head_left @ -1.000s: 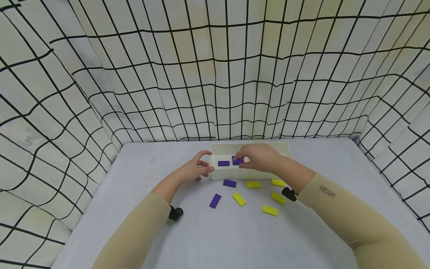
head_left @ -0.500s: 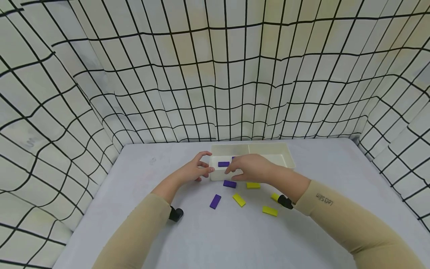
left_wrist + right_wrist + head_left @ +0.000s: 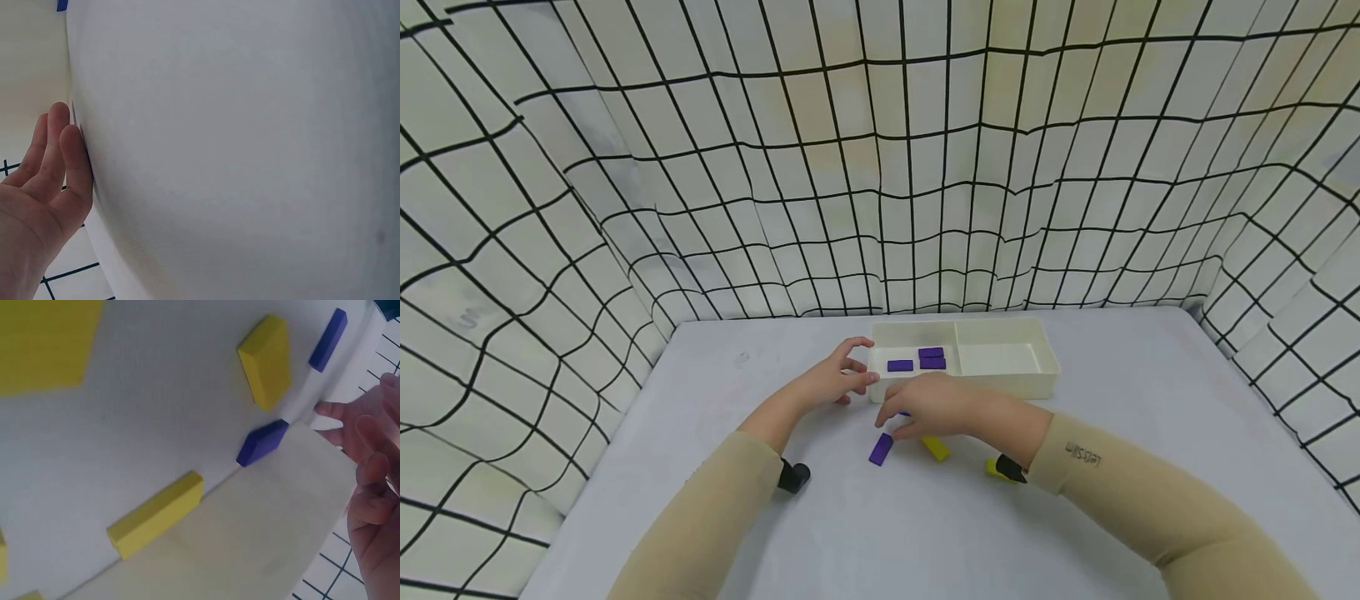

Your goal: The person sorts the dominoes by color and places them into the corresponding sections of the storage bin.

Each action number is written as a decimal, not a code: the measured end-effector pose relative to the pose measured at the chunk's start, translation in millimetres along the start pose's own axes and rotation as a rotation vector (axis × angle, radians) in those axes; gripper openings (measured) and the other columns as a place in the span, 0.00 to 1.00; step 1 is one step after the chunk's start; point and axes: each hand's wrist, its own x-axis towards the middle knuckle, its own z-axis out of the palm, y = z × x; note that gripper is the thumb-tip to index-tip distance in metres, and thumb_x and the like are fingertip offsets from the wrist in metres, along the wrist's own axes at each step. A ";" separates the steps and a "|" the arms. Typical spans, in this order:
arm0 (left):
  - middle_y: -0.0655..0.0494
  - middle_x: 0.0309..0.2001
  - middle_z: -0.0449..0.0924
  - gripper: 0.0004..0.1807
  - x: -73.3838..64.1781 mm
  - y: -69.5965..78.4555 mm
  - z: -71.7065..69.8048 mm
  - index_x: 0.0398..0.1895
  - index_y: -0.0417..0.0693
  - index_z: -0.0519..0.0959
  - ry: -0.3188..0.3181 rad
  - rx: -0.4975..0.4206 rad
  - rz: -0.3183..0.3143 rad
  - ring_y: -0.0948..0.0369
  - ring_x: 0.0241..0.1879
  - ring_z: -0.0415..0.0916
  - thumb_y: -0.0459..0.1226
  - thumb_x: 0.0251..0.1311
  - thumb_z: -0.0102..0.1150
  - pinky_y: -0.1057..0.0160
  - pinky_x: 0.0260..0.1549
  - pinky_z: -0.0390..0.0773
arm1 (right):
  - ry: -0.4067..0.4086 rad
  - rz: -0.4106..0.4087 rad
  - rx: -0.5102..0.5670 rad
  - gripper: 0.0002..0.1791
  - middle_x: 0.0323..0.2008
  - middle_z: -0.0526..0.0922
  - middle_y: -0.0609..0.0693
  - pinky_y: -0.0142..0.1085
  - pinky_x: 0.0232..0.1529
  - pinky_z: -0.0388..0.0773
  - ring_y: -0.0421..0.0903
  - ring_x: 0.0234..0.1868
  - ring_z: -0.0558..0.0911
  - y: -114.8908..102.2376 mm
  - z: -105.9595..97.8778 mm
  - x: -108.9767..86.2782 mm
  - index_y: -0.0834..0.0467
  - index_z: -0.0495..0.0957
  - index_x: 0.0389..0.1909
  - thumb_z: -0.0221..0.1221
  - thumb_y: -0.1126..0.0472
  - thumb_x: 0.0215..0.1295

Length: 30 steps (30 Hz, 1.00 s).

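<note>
A white two-compartment box stands at the back of the table; three purple blocks lie in its left compartment. My left hand rests at the box's left end, fingers fairly straight against it in the left wrist view. In front of the box, my right hand hovers with loosely bent fingers and nothing between them. Its fingertips come near a tilted purple block on the table. Another purple block lies by the box's front wall, mostly hidden under the right hand in the head view.
Several yellow blocks lie on the white table before the box, including one yellow block beside the right hand and another yellow block partly behind the right wrist's black camera. A white wall with a black grid rises behind the table.
My right hand has let go of a purple block in the left compartment, come out over the front wall and moved toward me above the loose blocks. My left hand has stayed put.
</note>
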 end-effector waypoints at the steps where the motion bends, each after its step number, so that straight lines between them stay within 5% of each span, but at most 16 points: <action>1: 0.47 0.60 0.72 0.36 0.2 0.2 0.0 0.71 0.72 0.54 -0.002 0.001 0.001 0.56 0.47 0.79 0.53 0.65 0.61 0.57 0.41 0.79 | -0.006 -0.002 0.003 0.15 0.45 0.83 0.37 0.31 0.48 0.75 0.37 0.47 0.79 0.1 1.9 1.4 0.41 0.85 0.51 0.67 0.50 0.64; 17: 0.47 0.59 0.72 0.36 4.7 -2.7 3.8 0.70 0.73 0.55 -0.010 -0.017 0.008 0.56 0.47 0.79 0.53 0.63 0.63 0.57 0.41 0.78 | -0.070 -0.067 -0.082 0.12 0.40 0.81 0.35 0.27 0.45 0.73 0.34 0.41 0.76 -3.6 19.4 14.8 0.40 0.86 0.47 0.67 0.55 0.63; 30: 0.45 0.61 0.71 0.35 2.4 -3.5 0.8 0.70 0.71 0.54 0.007 -0.012 0.012 0.56 0.47 0.80 0.52 0.65 0.62 0.57 0.40 0.79 | -0.131 -0.038 -0.051 0.13 0.36 0.79 0.34 0.26 0.40 0.72 0.34 0.36 0.74 -2.5 25.2 21.7 0.38 0.85 0.48 0.68 0.50 0.62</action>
